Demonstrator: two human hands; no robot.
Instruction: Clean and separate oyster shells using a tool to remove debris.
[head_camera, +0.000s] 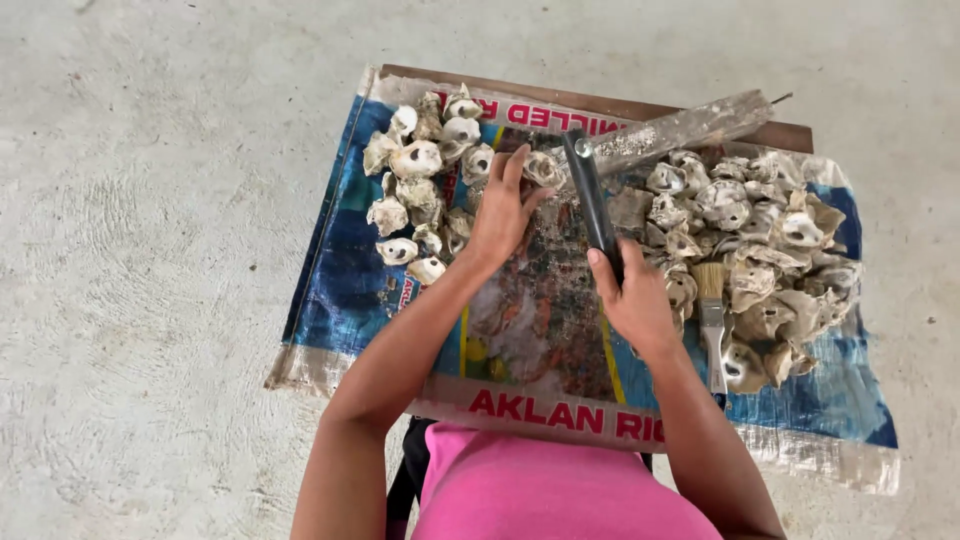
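Note:
My left hand (502, 208) rests on a printed woven sack (330, 290), fingers pinching a single oyster shell (543, 168) at the middle. My right hand (633, 298) grips the black handle of a hammer (590, 195), whose head lies just right of that shell. A heap of whitish shells (425, 180) lies to the left of my left hand. A larger heap of brownish shells (760, 250) lies to the right of my right hand.
The sack covers a low wooden board (790, 132) on a concrete floor (150, 200). A rough grey bar (690, 125) lies across the far side. A paintbrush (712, 320) rests among the right-hand shells. My pink-clothed lap (540, 495) is at the near edge.

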